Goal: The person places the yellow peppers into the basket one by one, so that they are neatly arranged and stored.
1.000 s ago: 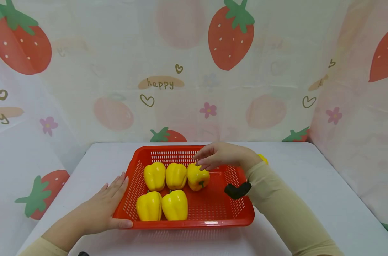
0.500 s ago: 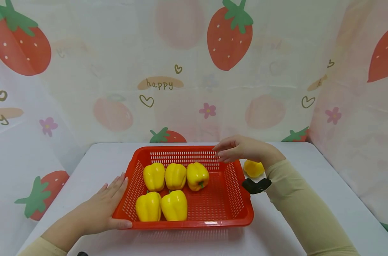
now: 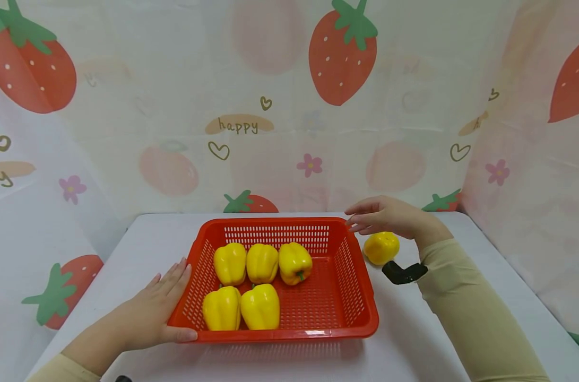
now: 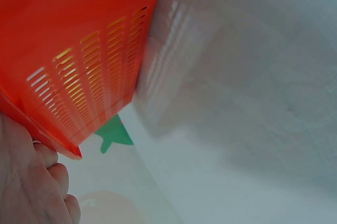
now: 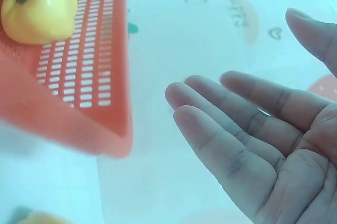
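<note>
A red plastic basket [image 3: 318,333] with slotted walls stands on the table, and several yellow bell peppers [image 3: 260,306] lie in its left and middle part. My left hand [image 3: 148,313] rests against the basket's left side, fingers straight along the rim and thumb at the front left corner. Beyond the basket's back right corner hovers my right hand [image 3: 389,216], holding nothing, its fingers extended in the right wrist view. Just below it, outside the basket's right wall, another yellow bell pepper [image 3: 382,248] sits on the table.
The white table [image 3: 461,276] extends on both sides of the basket. Behind it hangs a curtain [image 3: 289,175] printed with strawberries, also at the left and right. A black strap piece [image 3: 405,272] sits at my right wrist.
My right hand has moved right, from above the peppers in the basket to beyond its back right corner. The pepper outside has come into view. My left hand has stayed put.
</note>
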### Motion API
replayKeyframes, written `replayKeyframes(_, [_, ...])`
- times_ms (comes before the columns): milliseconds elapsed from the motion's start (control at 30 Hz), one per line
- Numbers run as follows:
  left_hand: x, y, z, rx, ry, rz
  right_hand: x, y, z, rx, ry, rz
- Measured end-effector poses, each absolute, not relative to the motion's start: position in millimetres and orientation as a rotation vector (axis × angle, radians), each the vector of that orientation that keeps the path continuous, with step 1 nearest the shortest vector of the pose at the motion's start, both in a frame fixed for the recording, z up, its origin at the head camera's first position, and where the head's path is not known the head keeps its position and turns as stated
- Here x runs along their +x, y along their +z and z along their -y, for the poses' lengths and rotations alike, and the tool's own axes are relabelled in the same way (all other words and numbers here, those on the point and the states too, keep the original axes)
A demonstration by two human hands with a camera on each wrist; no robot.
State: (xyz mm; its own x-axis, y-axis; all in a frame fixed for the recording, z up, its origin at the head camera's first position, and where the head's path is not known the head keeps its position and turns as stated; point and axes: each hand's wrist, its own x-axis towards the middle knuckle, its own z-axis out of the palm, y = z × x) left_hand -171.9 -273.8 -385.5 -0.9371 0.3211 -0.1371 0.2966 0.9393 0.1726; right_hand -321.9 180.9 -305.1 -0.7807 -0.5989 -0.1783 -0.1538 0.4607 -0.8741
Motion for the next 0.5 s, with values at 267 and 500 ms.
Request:
replayKeyframes(267, [-172,-386,274,0.468,0.233,-2.931,-324,-311,-206,-0.567,-1.339,-2.277])
replayKeyframes(500, [-172,-386,274,0.468,0.245,-2.934,-324,-317,-227,-0.481,-1.357,-2.317])
